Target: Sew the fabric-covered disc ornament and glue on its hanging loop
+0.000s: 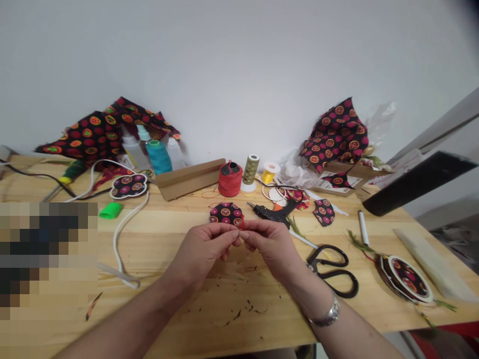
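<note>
My left hand [204, 249] and my right hand [271, 244] meet at the fingertips above the middle of the wooden table, both closed in a pinch. What they pinch is too small to make out; a bit of red [242, 220] shows just behind the fingertips. Directly beyond them lies a round patterned fabric piece [225, 213], its near edge partly hidden by my fingers. A thin red thread curves near that piece, below a red thread spool [230, 179]. To the right of my right hand lie black-handled scissors [339, 286] and a black glue gun [275, 213].
Olive [251, 169] and yellow [269, 173] thread spools stand at the back beside a cardboard tray [190, 179]. Left are a flower-shaped fabric piece [129, 186], a white cord [118, 239] and a green cap [111, 210]. Right lie an oval ornament [409, 279] and a white pen [362, 228].
</note>
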Tool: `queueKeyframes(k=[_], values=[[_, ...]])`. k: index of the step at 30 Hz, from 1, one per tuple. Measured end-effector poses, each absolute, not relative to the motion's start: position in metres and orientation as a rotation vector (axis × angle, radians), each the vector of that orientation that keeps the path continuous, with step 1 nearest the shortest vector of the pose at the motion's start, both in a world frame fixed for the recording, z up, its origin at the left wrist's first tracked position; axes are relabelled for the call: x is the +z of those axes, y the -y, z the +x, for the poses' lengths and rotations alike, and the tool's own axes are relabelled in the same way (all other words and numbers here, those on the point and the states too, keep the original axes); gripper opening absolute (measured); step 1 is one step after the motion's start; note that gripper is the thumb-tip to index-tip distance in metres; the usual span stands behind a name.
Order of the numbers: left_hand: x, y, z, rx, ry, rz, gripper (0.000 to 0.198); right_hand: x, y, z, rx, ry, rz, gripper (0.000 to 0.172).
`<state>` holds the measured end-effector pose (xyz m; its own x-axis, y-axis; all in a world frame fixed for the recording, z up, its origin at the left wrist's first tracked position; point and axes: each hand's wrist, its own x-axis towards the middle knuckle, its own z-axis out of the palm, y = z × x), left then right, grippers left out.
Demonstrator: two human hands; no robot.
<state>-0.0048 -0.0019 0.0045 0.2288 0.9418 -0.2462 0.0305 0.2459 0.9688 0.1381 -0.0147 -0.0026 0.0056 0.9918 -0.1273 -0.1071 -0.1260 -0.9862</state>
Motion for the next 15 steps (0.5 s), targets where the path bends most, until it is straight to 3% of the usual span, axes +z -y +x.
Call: queueKeyframes(k=[6,15], values=[[0.0021,0.0007,-0.0054,0.865,-1.089,1.081,0.016,-0.0038,0.0147,0.1389,1.071,1.225,-1.298,0.004],[0.0016,0.0009,-0.0057,0.867,-1.082,1.055,0.016,-0.0088,0.0201,0.1413,0.454,1.667,-1.269,0.013]])
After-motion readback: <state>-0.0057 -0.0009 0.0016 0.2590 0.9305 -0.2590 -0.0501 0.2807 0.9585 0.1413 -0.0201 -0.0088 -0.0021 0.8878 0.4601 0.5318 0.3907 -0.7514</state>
